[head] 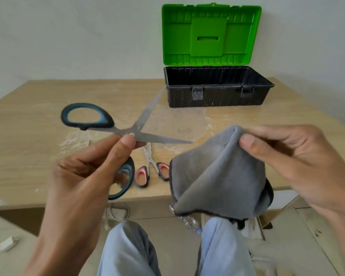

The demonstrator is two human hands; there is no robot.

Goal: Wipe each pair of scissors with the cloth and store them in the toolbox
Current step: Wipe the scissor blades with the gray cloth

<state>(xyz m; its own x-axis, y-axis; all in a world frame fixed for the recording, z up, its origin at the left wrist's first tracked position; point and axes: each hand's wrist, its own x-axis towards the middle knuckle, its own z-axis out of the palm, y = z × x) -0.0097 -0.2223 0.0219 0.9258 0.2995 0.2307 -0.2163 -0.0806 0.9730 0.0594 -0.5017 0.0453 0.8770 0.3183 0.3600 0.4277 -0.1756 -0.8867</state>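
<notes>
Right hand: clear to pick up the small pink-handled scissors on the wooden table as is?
Probably not: the right hand pinches the grey fleecy cloth, which hides part of one handle of the small pink-handled scissors.

A scuffed wooden table [28,156] meets a white wall [68,36], with a clear plastic bottle [189,223] on the floor [307,236] below.

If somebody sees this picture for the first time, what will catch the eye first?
First the toolbox at the far edge of the table, with its bright green lid standing open. Then the blue scissors, blades spread wide, held up by the left hand, and the grey cloth pinched in the right hand.
</notes>
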